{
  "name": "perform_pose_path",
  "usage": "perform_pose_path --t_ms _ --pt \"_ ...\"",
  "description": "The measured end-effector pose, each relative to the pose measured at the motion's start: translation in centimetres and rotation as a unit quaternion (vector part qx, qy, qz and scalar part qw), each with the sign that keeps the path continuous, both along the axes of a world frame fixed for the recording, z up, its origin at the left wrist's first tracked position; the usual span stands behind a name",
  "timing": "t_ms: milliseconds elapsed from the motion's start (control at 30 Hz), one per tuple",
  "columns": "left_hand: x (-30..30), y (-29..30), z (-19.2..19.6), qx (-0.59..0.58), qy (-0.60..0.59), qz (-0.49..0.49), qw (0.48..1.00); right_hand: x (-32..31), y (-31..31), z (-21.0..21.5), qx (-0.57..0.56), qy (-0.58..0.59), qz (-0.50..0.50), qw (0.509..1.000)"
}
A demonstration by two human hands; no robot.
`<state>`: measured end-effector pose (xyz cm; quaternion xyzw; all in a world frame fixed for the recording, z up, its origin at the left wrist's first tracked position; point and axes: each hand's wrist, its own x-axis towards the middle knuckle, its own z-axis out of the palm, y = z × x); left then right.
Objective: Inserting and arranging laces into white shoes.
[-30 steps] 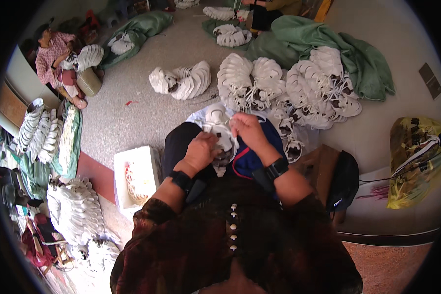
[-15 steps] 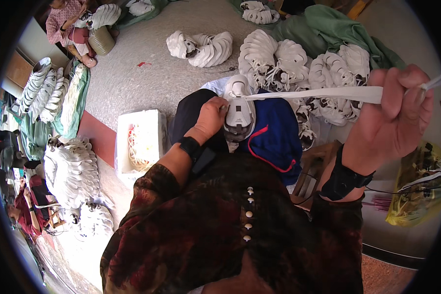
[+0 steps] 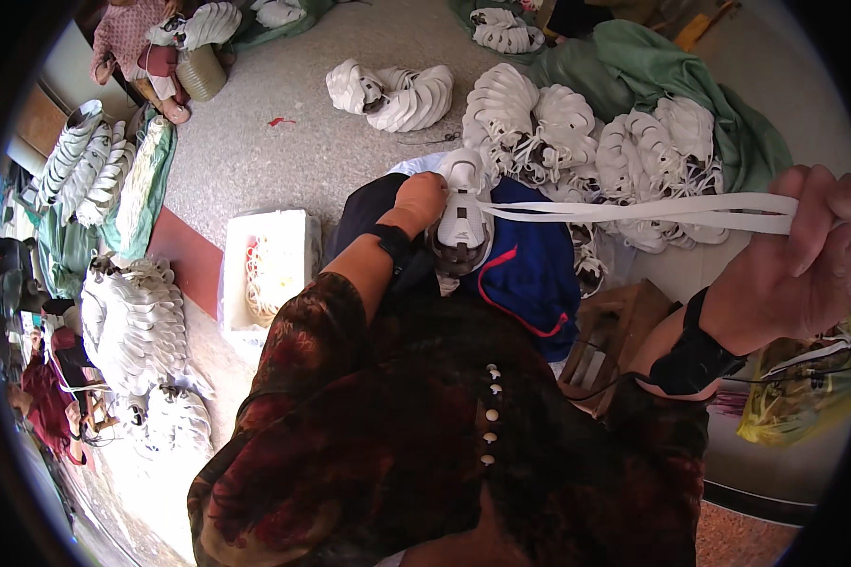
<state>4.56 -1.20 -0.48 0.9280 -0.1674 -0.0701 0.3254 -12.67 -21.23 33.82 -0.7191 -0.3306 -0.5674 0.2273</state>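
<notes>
A white shoe upper (image 3: 462,225) with a grey-brown collar lies across my lap, on dark and blue cloth (image 3: 544,250) with a red edge. My left hand (image 3: 420,200) is closed on the upper's left edge; its fingertips are partly hidden. From the upper's right side a flat white shoelace (image 3: 633,209) stretches, nearly level, to the far right. There my right hand (image 3: 792,250) is raised well away from the upper, fingers curled round the lace. Two strands of the lace show side by side.
Beside my left knee stands a white box (image 3: 310,260) of loose laces. Stacked white uppers (image 3: 501,109) lie ahead, near green sacking (image 3: 657,71); more stacks (image 3: 134,326) lie left. At right are a wooden stool (image 3: 624,326) and a yellow bag (image 3: 804,402). Another person (image 3: 128,42) sits far left.
My right hand has moved farther right and slightly down, drawing the lace out longer, with its strands now apart. My left hand has shifted slightly up along the upper.
</notes>
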Motion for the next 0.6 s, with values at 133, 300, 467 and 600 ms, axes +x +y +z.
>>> perform_pose_path --t_ms 133,300,467,600 --pt "0.4 -1.2 -0.4 0.071 -0.042 0.009 0.997 0.5 0.8 0.0 0.129 0.214 0.303 0.92" --pt "0.7 -1.9 -0.5 0.059 -0.032 0.04 0.997 1.2 0.4 -1.0 0.17 0.261 0.371 0.875" --pt "2.7 0.0 -1.3 -0.37 0.288 0.051 0.882 1.3 -0.1 -1.5 0.166 0.277 0.362 0.874" --pt "2.3 -0.3 -0.7 -0.299 0.279 0.001 0.912 1.5 0.0 -1.8 0.171 0.299 0.344 0.873"
